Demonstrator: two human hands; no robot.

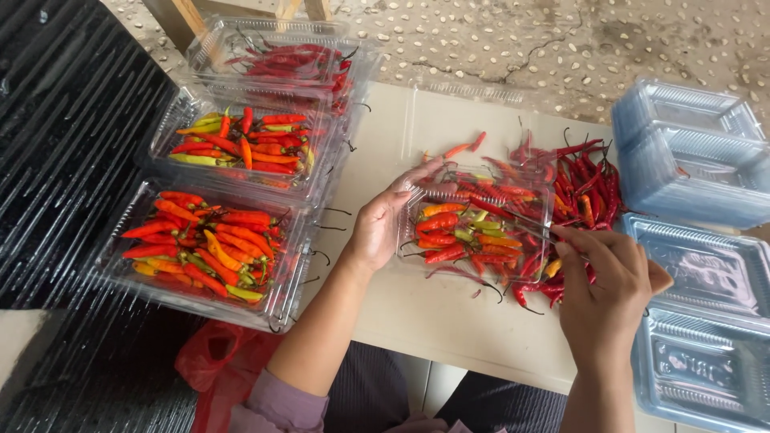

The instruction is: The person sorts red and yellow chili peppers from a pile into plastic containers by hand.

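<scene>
In the middle of the frame a clear plastic tray (473,232) sits on a pale table (417,313), partly filled with red, orange and green chillies. The left hand (383,223) rests against the tray's left edge, fingers curled round its corner and holding it. The right hand (603,287), at the lower right of the middle, has its fingertips (564,240) pinched narrowly on what looks like a thin metal tool (525,224) that runs up and left over the tray's right side; whether it is tongs or scissors cannot be told. Just beyond the tray, toward the right, a loose pile of dark red chillies (581,180) lies on the table, touching the tray's right edge.

On the left of the frame three filled trays overlap in a column: the nearest (204,244) holds mostly orange and red chillies, the middle one (241,143) a mix with green and yellow, the far one (277,56) at the upper left mostly dark red. They sit beside a black ribbed surface (72,160). Below them, at the lower left, a red plastic bag (216,361) shows.

On the right edge a stack of empty clear trays (690,152) stands at the upper right, and more open empty trays (706,321) lie below it at the lower right. The ground (521,40) across the top of the frame is pebbled concrete
</scene>
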